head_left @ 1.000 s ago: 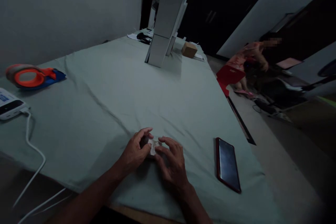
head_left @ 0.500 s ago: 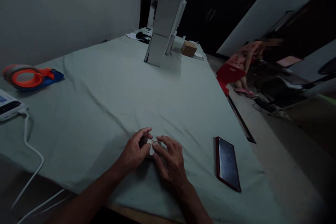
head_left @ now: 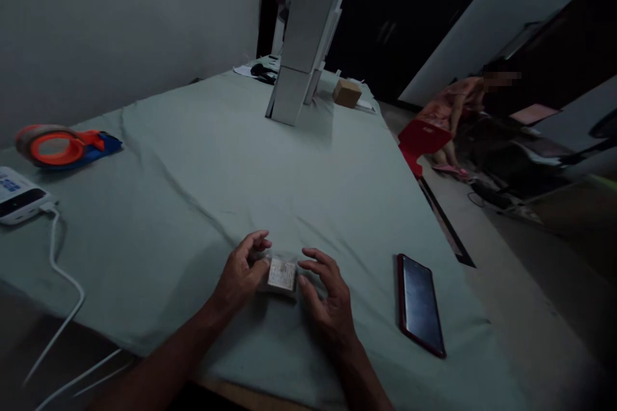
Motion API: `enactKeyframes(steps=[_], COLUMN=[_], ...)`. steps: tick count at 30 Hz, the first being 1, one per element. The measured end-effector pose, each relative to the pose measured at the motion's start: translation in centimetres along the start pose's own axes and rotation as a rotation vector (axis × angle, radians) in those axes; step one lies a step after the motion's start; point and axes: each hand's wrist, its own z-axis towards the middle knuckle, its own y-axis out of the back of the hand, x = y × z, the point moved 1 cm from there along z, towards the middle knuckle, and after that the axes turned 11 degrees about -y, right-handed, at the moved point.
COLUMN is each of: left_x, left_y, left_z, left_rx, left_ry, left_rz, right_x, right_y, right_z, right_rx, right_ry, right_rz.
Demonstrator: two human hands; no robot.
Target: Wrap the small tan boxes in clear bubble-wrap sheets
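A small, flat packet (head_left: 282,274) with a pale printed top and what looks like clear wrapping sits near the front of the cloth-covered table (head_left: 202,160). My left hand (head_left: 243,273) holds its left side, with the thumb pressed on the edge. The left index finger curves above and behind it, and the lower fingers are hidden. My right hand (head_left: 328,289) is just right of the packet, fingers apart and curved, holding nothing.
Right of my hands lies a phone (head_left: 420,305). A tape dispenser (head_left: 67,148) and a white device (head_left: 22,196) with a cable (head_left: 60,270) are on the left. Tall white boxes (head_left: 308,26) and a brown box (head_left: 347,94) stand farther back. A person (head_left: 453,109) sits beyond the table's right edge.
My right hand has drawn off the packet to the right and its fingers have spread, baring the printed top. My left hand stays at the packet's left side.
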Motion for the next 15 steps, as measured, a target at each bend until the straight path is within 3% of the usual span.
enactKeyframes(steps=[9,15], left_x=[-0.19,-0.48], left_y=[0.33,0.23], left_z=[0.21,0.12], left_rx=[-0.07,-0.046], left_ry=[-0.05,-0.07], left_rz=[0.033,0.063], right_x=[0.33,0.76], right_y=[-0.02,0.35], right_z=[0.33,0.62], right_rx=[-0.007,0.02], right_ry=[0.032,0.049], right_rz=[-0.041,-0.093])
